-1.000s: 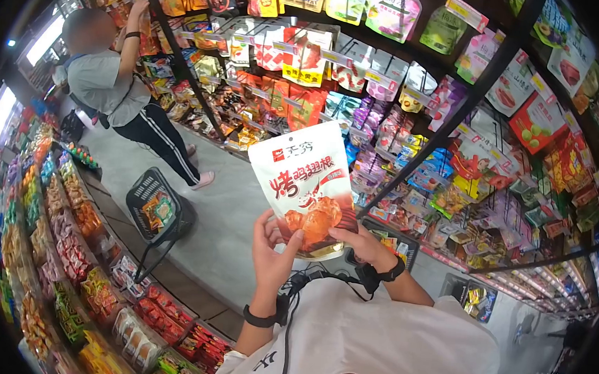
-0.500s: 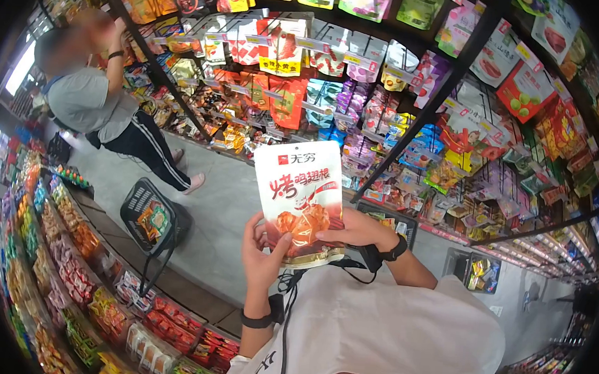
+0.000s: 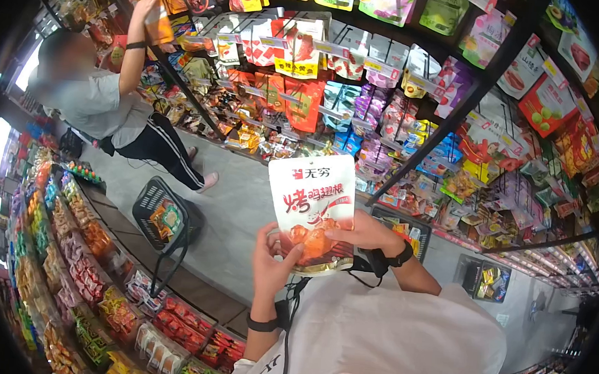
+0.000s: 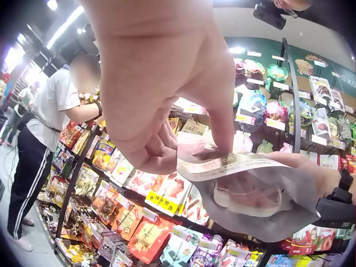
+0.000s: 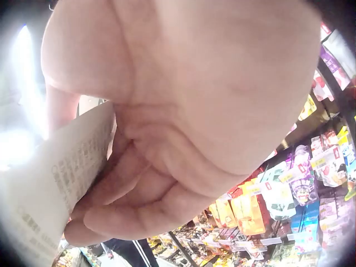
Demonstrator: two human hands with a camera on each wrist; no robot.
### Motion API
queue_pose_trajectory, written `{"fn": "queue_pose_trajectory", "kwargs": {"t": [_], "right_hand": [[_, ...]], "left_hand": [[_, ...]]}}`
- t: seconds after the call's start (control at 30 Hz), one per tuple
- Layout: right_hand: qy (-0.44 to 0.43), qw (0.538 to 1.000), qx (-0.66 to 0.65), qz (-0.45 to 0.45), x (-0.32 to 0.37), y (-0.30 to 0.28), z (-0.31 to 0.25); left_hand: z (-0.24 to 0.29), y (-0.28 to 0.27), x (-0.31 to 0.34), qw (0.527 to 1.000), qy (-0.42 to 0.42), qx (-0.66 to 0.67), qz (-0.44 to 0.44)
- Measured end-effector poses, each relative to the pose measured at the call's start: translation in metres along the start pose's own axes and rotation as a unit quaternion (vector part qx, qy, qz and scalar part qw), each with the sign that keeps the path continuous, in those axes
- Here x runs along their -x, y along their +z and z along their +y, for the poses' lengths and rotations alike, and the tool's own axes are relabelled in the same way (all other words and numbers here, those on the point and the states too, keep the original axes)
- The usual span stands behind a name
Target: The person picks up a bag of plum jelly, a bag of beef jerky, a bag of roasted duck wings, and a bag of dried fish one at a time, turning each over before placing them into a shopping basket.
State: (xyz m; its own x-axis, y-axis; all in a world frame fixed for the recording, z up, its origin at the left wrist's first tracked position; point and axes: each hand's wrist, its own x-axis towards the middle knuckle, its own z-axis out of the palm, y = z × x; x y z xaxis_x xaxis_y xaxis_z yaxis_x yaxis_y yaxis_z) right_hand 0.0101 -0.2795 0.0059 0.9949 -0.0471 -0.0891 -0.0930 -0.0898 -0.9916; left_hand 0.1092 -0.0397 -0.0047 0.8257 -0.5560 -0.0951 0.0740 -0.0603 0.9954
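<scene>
**Snack pouch held up by its bottom edge**

Snack pouch (image 3: 312, 209) upright at chest height, facing the aisle shelving (image 3: 457, 115). Left hand (image 3: 274, 255) pinches the lower left corner, thumb in front. Right hand (image 3: 362, 234) curls round the lower right edge. The pouch is flat, glossy film, white on top with red print below and a crimped hem.

Risk, as I judge it: the film is slick and held only low down, so the top may flop or the pouch may slip free.

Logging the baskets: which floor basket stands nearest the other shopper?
The black mid-aisle basket beside that shopper; the other two sit against the shelves on the right.
</scene>
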Motion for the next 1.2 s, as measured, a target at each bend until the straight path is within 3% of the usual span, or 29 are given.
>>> {"fn": "queue_pose_trajectory", "kwargs": {"t": [0.23,0.33,0.43,0.53,0.63,0.7,0.73,0.83,0.93,1.03,1.13,1.2], "right_hand": [[-0.026,1.0,-0.011,-0.004,-0.042,-0.042,0.011],[-0.025,0.999,-0.005,0.038,-0.052,-0.062,0.009],[-0.017,0.994,-0.096,0.041,-0.06,-0.083,0.007],[-0.002,0.994,-0.102,0.035,-0.068,-0.106,0.011],[-0.03,0.995,-0.074,0.06,-0.075,-0.123,0.021],[-0.023,0.996,0.022,0.082,-0.075,-0.133,0.019],[-0.019,0.993,0.07,0.093,-0.075,-0.135,0.019],[0.013,0.989,-0.017,0.145,-0.083,-0.132,0.022],[0.04,0.991,0.062,0.111,-0.09,-0.139,0.021],[0.072,0.989,0.024,0.13,-0.1,-0.131,0.02],[0.03,0.983,-0.052,0.172,-0.116,-0.109,0.019],[0.063,0.977,-0.067,0.19,-0.129,-0.094,0.011]], "left_hand": [[0.006,0.016,-0.043,0.999,0.007,-0.033,0.004],[0.014,0.029,-0.072,0.999,0.017,-0.036,-0.007],[0.018,0.042,-0.098,0.998,0.023,-0.055,-0.026],[0.016,0.055,-0.12,0.997,0.022,-0.068,-0.039],[0.016,0.067,-0.137,0.996,0.022,-0.08,-0.042],[0.016,0.072,-0.148,0.995,0.018,-0.084,-0.048],[0.019,0.075,-0.154,0.995,0.014,-0.082,-0.056],[0.015,0.068,-0.165,0.992,0.003,-0.097,-0.075],[0.014,0.066,-0.185,0.991,-0.002,-0.079,-0.104],[0.012,0.051,-0.202,0.988,0.01,-0.089,-0.128],[0.02,0.031,-0.214,0.986,0.022,-0.094,-0.139],[0.025,0.013,-0.223,0.983,0.031,-0.094,-0.154]]}}
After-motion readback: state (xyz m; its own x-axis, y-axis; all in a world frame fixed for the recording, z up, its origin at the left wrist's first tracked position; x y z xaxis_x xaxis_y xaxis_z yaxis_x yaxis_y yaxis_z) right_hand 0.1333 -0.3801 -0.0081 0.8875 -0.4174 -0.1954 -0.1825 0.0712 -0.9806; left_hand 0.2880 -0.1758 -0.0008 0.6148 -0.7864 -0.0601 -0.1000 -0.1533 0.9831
